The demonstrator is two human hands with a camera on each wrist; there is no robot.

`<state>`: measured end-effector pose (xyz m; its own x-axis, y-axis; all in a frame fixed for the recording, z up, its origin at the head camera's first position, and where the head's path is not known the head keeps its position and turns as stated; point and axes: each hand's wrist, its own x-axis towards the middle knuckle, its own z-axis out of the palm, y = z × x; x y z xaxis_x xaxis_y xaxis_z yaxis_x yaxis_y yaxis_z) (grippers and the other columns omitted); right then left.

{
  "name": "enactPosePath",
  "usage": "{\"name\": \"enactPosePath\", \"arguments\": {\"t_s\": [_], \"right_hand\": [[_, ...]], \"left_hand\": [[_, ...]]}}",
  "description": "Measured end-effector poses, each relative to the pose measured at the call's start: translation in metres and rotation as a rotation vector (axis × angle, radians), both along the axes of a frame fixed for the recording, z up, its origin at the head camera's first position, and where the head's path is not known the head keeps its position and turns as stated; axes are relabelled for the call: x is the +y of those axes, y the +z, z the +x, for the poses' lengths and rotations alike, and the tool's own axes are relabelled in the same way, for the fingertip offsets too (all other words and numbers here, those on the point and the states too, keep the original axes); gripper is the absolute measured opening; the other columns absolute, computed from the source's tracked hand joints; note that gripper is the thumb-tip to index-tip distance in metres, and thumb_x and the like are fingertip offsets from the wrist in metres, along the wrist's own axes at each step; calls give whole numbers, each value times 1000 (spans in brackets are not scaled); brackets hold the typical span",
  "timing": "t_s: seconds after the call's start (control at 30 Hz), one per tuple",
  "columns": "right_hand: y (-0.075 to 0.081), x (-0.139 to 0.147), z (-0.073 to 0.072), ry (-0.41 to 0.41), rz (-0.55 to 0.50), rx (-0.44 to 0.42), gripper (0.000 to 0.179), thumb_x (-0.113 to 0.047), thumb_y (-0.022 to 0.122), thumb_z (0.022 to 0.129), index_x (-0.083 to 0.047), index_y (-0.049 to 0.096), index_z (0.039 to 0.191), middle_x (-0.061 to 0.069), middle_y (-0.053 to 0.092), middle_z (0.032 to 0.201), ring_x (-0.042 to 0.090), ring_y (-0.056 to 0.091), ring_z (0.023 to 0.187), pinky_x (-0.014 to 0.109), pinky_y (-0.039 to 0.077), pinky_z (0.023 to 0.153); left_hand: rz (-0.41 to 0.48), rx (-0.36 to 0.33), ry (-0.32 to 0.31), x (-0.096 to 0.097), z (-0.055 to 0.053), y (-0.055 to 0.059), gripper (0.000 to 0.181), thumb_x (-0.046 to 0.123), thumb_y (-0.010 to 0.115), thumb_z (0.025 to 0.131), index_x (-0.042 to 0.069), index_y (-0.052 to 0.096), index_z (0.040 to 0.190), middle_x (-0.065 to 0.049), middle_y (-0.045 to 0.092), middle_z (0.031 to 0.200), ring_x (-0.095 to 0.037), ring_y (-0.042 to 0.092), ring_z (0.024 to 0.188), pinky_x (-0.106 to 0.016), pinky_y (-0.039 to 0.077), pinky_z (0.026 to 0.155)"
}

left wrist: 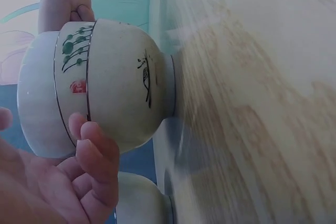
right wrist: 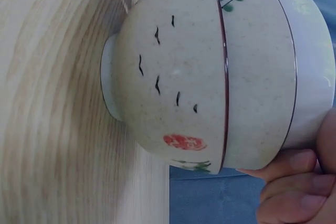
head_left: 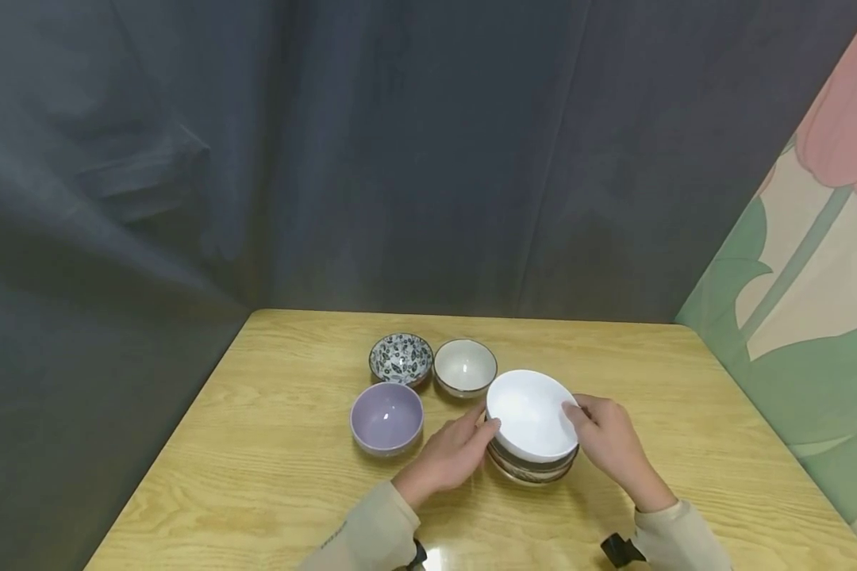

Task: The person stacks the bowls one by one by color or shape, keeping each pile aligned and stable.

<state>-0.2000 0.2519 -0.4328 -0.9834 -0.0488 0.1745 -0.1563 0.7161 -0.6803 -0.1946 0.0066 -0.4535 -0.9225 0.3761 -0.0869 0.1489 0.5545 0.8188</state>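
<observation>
A white bowl (head_left: 531, 416) sits tilted on top of a stack of patterned cream bowls. My left hand (head_left: 451, 454) grips its left side, thumb at the rim. On the opposite side my right hand (head_left: 605, 441) holds the rim, thumb over the edge and fingers against the outside. Two cream bowls show beneath it: an upper cream bowl (right wrist: 262, 77) nests in a lower cream bowl (right wrist: 168, 77) with black strokes and a red stamp. The lower one stands on the table. In the left wrist view, curled left fingers (left wrist: 97, 156) lie beside the stack.
Left of the stack stand a purple bowl (head_left: 387, 419), a black-and-white floral bowl (head_left: 401, 360) and a cream bowl with a dark rim (head_left: 465, 366). They share the wooden table (head_left: 271, 444). A dark curtain (head_left: 428, 159) hangs behind, and a floral panel (head_left: 814, 317) borders the right.
</observation>
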Motion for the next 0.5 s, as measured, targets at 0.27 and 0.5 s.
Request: {"name": "enactPosePath", "arguments": {"t_s": [0.27,0.5], "right_hand": [[1,-1,2,7,10,-30,31,-14,49,103,5,72,111,6,63,70,16,48,59,26,41,55],[-1,-2,4,-9,12,-29,31,-16,49,104,4,73,108,3,59,66,15,46,58,26,39,54]], "left_hand": [[58,29,11,3,-2,4,77,66,35,99,12,38,155,4,49,63,-12,43,53,-31,40,53],[50,60,13,4,-1,3,75,61,35,101,7,39,153,5,47,62,-12,41,51,-29,37,51]]}}
